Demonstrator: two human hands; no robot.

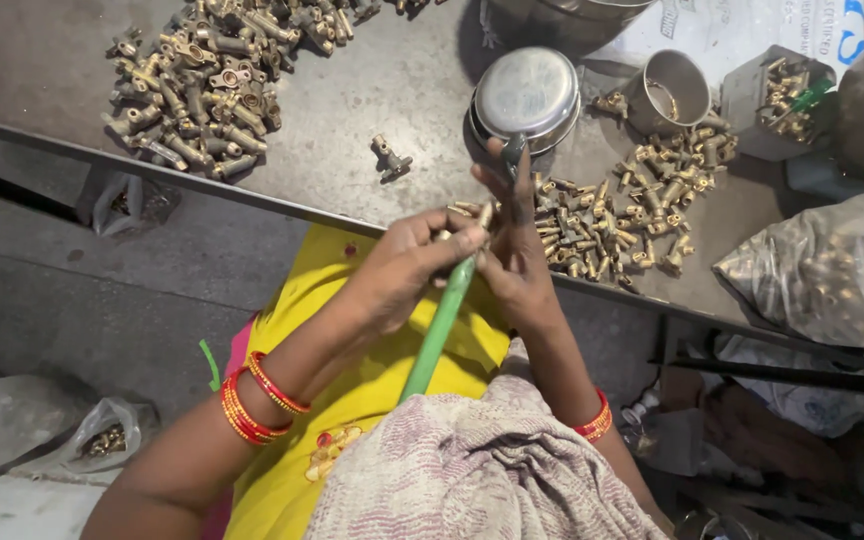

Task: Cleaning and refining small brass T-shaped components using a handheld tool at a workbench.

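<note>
Both my hands meet over the bench edge, left hand [407, 265] pinching a brass fitting [484, 214] on a green rod [442, 320], right hand [517, 255] steadying it; beyond, a lidded tin [527, 95] and a cup [667, 90] of fittings.

a bright green tool handle [439, 325] lies over yellow cloth [352, 400] bearing a small red and orange flower print. red and orange bangles [252, 400] ring the wrists. the brass fittings [197, 85] are dull gold on a grey-brown worktop [372, 100]. the shawl [472, 470] is pale, mottled with mauve. the round tins [527, 95] are silver-grey.
</note>
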